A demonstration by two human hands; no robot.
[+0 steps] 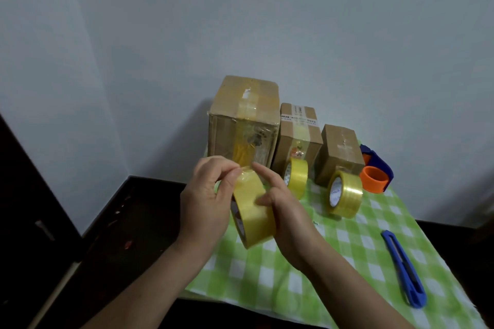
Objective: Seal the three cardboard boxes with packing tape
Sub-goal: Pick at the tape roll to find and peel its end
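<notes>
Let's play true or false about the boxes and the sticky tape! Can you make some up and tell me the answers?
1. The biggest box stands at the left end of the row. True.
2. The left hand and the right hand both hold one tape roll. True.
3. The blue knife lies on top of a box. False: it lies on the checked cloth.
4. Just one spare roll stands on the cloth. False: two stand there, a left spare roll and a right spare roll.
5. The tape dispenser is red and green. False: it is blue and orange.
</notes>
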